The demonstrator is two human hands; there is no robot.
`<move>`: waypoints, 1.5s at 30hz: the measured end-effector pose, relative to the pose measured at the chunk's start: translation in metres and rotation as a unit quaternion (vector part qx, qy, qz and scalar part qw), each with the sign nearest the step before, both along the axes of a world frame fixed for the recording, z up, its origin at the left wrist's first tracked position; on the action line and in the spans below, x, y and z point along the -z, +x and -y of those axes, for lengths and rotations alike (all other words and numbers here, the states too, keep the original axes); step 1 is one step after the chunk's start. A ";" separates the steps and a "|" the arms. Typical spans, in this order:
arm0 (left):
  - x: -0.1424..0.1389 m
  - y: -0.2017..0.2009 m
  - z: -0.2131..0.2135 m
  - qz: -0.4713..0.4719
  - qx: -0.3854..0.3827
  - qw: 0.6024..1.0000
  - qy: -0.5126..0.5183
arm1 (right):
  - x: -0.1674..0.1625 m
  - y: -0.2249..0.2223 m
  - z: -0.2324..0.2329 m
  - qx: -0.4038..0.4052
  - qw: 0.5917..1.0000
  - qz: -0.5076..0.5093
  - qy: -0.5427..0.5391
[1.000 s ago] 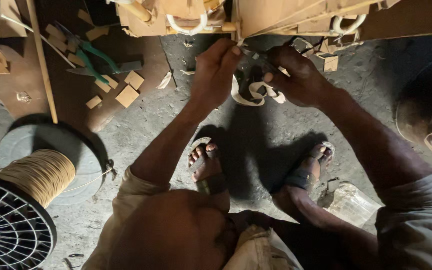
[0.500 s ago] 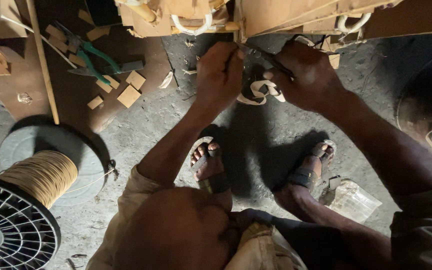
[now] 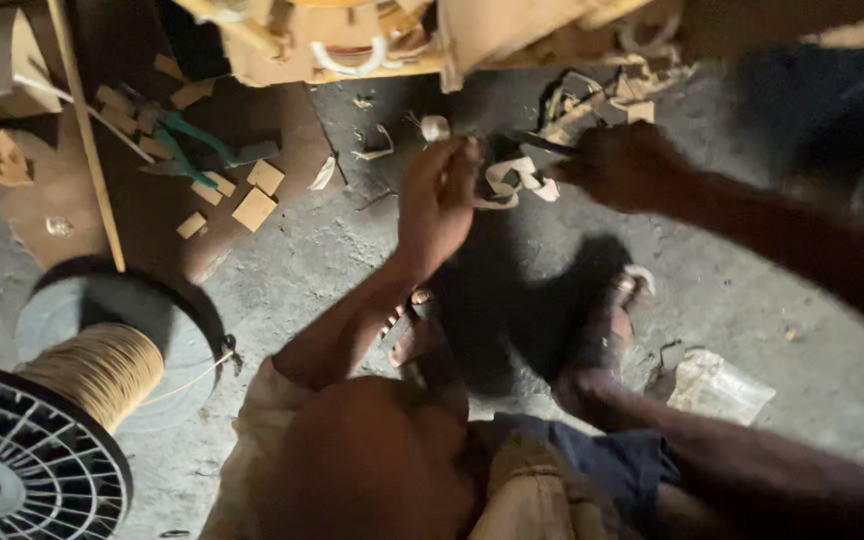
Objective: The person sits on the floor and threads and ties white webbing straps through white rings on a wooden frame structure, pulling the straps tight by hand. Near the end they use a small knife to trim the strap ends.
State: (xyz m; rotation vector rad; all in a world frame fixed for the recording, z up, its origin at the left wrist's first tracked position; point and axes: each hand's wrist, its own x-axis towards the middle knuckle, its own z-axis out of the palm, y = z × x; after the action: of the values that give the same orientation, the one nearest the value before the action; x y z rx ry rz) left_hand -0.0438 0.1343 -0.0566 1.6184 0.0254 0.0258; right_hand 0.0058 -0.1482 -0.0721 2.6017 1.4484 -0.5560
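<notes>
Fingers point(image 3: 449, 165) of left hand point(image 3: 437, 200) pinch pale curled strip point(image 3: 512, 180); right hand point(image 3: 624, 165) closed on dark tool point(image 3: 542, 143) just beside strip. Step, by judgement: trimming strip. Next calls for steady hold, tool squarely against strip.

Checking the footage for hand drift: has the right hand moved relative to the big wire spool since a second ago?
Cannot tell; the camera itself shifted. The right hand is beside the curled white strip, far right of the spool.

Rough grey concrete floor point(image 3: 812, 330); matt tan wire on a ribbed black plastic spool point(image 3: 42, 450); pale paper-like strip point(image 3: 512, 180); flat wooden offcuts point(image 3: 254, 208); glossy green plier handles point(image 3: 197, 140).
</notes>
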 end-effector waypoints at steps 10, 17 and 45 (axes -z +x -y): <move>-0.116 0.001 0.047 0.169 0.255 0.944 0.122 | -0.006 -0.076 0.106 0.551 0.809 -0.145 -0.148; -0.159 0.012 0.106 0.028 0.345 0.929 0.128 | -0.056 -0.094 0.087 0.334 0.799 -0.050 0.497; -0.034 0.067 0.251 -0.145 -0.127 0.889 -0.416 | -0.041 0.022 0.089 0.401 0.440 -0.398 0.698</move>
State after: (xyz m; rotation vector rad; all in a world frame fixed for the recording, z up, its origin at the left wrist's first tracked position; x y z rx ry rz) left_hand 0.0232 -0.1168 -0.0230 0.7340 0.4266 -0.0236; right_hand 0.0280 -0.2376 -0.0307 5.0171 0.1571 -1.0393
